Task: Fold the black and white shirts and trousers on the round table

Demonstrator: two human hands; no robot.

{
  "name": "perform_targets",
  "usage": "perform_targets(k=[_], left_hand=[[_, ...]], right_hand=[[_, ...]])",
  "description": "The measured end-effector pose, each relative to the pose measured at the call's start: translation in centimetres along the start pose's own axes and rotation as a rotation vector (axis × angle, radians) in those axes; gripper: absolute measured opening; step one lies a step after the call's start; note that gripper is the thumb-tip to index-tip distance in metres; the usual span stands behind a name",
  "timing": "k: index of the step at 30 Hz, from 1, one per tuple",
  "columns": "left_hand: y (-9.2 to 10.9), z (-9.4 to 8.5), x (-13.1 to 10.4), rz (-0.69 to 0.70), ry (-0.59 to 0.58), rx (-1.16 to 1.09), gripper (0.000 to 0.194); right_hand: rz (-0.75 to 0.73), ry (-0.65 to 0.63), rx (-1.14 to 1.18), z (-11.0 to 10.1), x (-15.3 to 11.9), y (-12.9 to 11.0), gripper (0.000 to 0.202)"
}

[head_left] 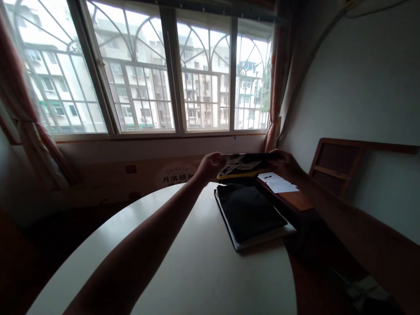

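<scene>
Black printed cloth is gripped by left hand and right hand.

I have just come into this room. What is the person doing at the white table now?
The person is holding a dark item with pale lettering and a yellow stripe, the left hand at one end and the right hand at the other. It is at the far side of the black-covered stack, which lies on the white table. I cannot tell whether the two touch. White paper lies to the right, on a brown surface.
</scene>
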State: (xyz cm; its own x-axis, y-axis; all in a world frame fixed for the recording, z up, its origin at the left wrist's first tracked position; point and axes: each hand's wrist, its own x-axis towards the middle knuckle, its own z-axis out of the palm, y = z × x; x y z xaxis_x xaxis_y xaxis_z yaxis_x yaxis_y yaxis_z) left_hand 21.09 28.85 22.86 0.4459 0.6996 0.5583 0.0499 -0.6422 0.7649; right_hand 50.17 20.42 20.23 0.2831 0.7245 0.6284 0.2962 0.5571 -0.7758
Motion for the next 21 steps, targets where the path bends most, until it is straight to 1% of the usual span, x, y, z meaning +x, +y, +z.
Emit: perform_targets(k=[2, 3, 5, 7, 8, 9, 11, 13, 15, 18, 21], left_hand=[[-2.7, 2.1, -2.2, 0.021, -0.041, 0.091, 0.011], [-4.2, 3.2, -3.9, 0.03, -0.069, 0.138, 0.013], [-7.0, 5.1, -7.7, 0.044, -0.14, 0.216, 0.018], [-9.4, 6.9, -11.5, 0.05, -0.21, 0.264, 0.026], [-10.4, 7.6, -13.1, 0.07, -0.262, 0.294, 0.027], [-11.3, 8.3, -14.4, 0.131, -0.333, 0.358, 0.027], [-12.6, 9.2, -16.1, 0.19, -0.385, 0.438, 0.026], [-13.2, 9.6, -16.8, 0.196, -0.385, 0.468, 0.026], [-13.1, 9.5, -17.0, 0.186, -0.4, 0.466, 0.028], [-11.9, 8.5, -17.3, 0.231, -0.511, 0.465, 0.035], [-10.2, 6.6, -18.7, 0.268, -0.657, 0.528, 0.052]], right_hand=[[0.016, -0.09, -0.172, -1.4, -2.3, 3.5, 0.018], [0.015, -0.167, -0.29, -2.0, -3.9, 5.0, 0.015], [0.018, -0.324, -0.505, -3.1, -7.2, 7.7, 0.021], [0.029, -0.461, -0.629, -3.8, -10.5, 9.6, 0.029], [0.027, -0.494, -0.664, -4.0, -11.9, 10.2, 0.032], [0.027, -0.508, -0.69, -4.2, -13.1, 10.7, 0.035], [0.024, -0.488, -0.736, -4.6, -15.0, 11.4, 0.038], [0.02, -0.459, -0.79, -5.0, -16.0, 11.7, 0.04], [0.01, -0.452, -0.844, -5.3, -16.4, 11.9, 0.041], [0.051, -0.487, -0.906, -5.6, -16.7, 11.6, 0.045], [0.16, -0.538, -0.983, -5.2, -16.7, 10.3, 0.053]])
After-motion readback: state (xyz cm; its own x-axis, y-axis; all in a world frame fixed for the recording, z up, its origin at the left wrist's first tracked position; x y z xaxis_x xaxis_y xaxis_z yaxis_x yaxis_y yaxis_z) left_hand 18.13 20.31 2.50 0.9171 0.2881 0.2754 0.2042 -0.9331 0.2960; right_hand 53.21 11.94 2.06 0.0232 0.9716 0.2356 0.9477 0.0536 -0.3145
